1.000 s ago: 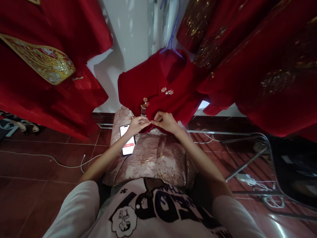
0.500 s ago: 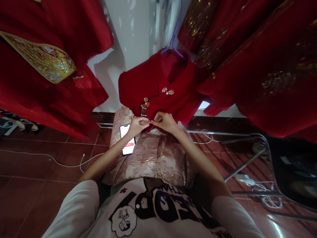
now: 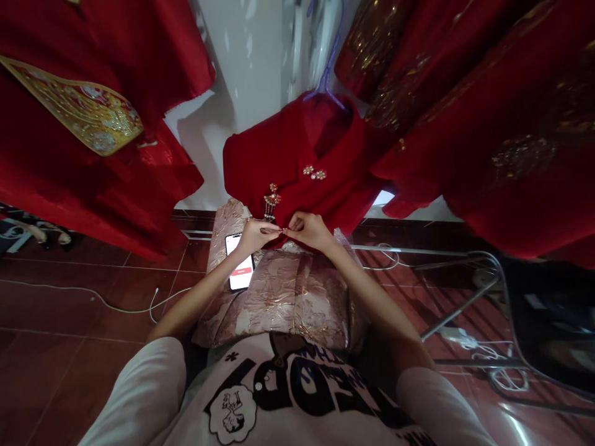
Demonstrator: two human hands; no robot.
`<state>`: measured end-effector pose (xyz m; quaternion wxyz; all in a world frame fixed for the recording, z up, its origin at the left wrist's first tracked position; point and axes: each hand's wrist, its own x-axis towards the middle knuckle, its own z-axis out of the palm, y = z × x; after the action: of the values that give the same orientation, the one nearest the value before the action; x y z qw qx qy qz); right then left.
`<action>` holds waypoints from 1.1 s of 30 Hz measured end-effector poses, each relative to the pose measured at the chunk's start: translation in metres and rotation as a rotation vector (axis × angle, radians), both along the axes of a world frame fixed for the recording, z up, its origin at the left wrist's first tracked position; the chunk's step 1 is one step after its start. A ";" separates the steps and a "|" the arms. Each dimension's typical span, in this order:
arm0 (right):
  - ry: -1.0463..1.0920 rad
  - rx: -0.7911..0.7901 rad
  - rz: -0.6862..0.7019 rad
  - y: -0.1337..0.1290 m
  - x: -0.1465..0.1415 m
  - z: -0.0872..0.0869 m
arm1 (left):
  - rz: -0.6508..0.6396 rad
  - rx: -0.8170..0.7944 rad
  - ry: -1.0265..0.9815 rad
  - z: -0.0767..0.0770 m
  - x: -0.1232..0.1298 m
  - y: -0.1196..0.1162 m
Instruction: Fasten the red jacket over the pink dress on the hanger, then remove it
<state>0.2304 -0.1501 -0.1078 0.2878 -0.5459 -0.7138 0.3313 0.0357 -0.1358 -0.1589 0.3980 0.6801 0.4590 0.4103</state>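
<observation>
A red garment [image 3: 274, 152] hangs from a purple hanger [image 3: 325, 93], its lower part reaching my lap. Two jewelled ornaments show on its front: a flower-shaped pair [image 3: 315, 173] near the neck opening and a brooch with beaded tassels [image 3: 272, 201] lower left. Below the tassels, my left hand [image 3: 260, 234] is closed in a pinch at the garment's lower edge. My right hand [image 3: 310, 230] pinches from the other side, its fingertips meeting the left ones. Whatever lies between the fingertips is too small to name.
A pinkish brocade cushion or bundle [image 3: 292, 297] covers my lap, with a lit phone [image 3: 240, 279] on its left side. Red garments [image 3: 102, 37] hang left and right. A metal frame [image 3: 465, 310] and white cables [image 3: 506, 371] are at right on the tiled floor.
My two hands stay pinched together at nearly the same spot; only a slight shift of the fingers shows. The garment has barely moved.
</observation>
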 end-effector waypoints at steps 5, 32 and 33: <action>-0.008 0.002 0.003 0.000 -0.001 -0.002 | -0.023 0.096 0.108 0.000 -0.004 0.001; -0.039 0.064 0.099 0.007 0.003 -0.016 | -0.115 0.318 0.352 0.003 -0.002 -0.002; -0.051 0.077 0.105 0.007 0.003 -0.016 | -0.116 0.307 0.344 0.003 -0.001 -0.002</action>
<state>0.2335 -0.1432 -0.1239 0.2725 -0.5043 -0.7607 0.3045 0.0350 -0.1380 -0.1562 0.2287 0.8177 0.4126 0.3299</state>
